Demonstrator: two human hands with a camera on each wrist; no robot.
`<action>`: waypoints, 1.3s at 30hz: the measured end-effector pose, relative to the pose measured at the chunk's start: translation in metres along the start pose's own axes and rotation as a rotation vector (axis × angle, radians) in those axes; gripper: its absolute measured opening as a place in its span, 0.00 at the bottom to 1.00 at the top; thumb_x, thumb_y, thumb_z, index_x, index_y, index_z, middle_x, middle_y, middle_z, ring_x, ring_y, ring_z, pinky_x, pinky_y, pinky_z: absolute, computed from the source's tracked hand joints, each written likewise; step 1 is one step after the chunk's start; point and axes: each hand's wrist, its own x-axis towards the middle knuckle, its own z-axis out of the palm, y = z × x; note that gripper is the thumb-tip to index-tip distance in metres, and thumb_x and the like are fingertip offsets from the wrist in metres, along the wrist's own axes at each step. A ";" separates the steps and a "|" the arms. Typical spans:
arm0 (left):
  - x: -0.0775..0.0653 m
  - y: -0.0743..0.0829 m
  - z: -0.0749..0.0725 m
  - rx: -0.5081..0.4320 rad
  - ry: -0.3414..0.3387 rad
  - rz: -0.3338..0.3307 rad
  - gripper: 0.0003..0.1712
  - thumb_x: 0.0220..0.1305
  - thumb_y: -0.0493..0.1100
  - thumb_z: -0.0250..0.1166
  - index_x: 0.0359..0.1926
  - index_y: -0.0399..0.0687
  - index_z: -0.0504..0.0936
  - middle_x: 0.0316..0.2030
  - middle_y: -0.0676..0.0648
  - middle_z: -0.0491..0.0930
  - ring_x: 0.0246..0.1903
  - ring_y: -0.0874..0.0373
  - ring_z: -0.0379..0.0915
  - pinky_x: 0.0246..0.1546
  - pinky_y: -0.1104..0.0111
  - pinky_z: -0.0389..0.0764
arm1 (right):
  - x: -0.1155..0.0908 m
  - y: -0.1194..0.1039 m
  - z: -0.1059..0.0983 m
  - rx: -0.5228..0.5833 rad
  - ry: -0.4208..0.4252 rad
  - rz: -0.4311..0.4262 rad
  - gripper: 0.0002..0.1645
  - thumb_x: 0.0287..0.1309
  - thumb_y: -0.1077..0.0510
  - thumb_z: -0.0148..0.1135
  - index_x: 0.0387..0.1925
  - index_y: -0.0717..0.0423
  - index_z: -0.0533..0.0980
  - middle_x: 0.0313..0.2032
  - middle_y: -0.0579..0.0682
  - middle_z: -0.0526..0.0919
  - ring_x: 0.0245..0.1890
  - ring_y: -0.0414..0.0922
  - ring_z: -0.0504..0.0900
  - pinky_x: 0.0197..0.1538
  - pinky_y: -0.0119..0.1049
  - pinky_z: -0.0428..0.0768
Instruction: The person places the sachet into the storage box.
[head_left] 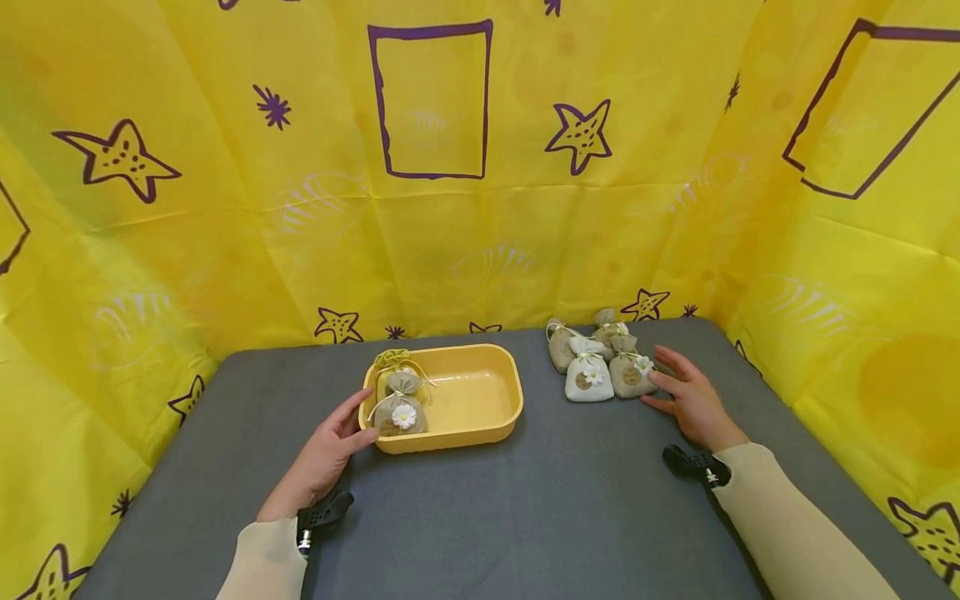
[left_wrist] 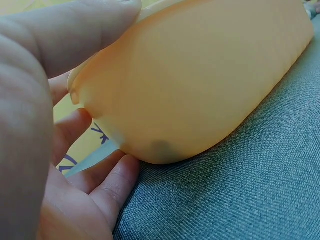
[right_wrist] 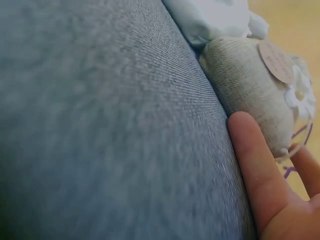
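At the left end of a yellow plastic tray, my left hand holds the corner. In the left wrist view its thumb lies over the rim and its other fingers rest against the outer wall. Inside that end sits a beige drawstring sachet with a white flower, a green-topped one behind it. My right hand is beside a beige sachet, fingers spread around its right side. The right wrist view has one fingertip right at the base of this sachet.
Against the near beige sachet stands a white sachet with a flower. Two more beige sachets, one at the back left and one at the back right, stand behind. Yellow patterned cloth walls the grey table at the back and sides.
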 end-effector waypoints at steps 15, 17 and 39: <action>0.000 0.001 0.000 0.000 0.000 0.001 0.43 0.70 0.38 0.64 0.78 0.43 0.51 0.77 0.41 0.42 0.75 0.48 0.37 0.59 0.79 0.62 | 0.012 0.000 0.008 -0.143 -0.030 0.007 0.37 0.66 0.63 0.64 0.71 0.63 0.61 0.63 0.62 0.65 0.45 0.40 0.79 0.45 0.38 0.83; 0.000 0.001 0.000 -0.001 0.000 0.003 0.43 0.70 0.38 0.64 0.78 0.43 0.51 0.77 0.41 0.42 0.75 0.48 0.37 0.59 0.79 0.62 | 0.012 0.001 0.008 -0.140 -0.012 0.004 0.32 0.64 0.64 0.66 0.67 0.64 0.65 0.54 0.58 0.71 0.42 0.41 0.80 0.42 0.38 0.84; 0.001 0.001 0.001 0.019 0.009 -0.016 0.43 0.70 0.40 0.65 0.78 0.45 0.52 0.77 0.42 0.42 0.75 0.49 0.38 0.63 0.74 0.60 | 0.010 0.009 0.007 -0.277 0.107 -0.063 0.19 0.60 0.63 0.71 0.43 0.65 0.68 0.39 0.52 0.68 0.27 0.42 0.73 0.24 0.34 0.80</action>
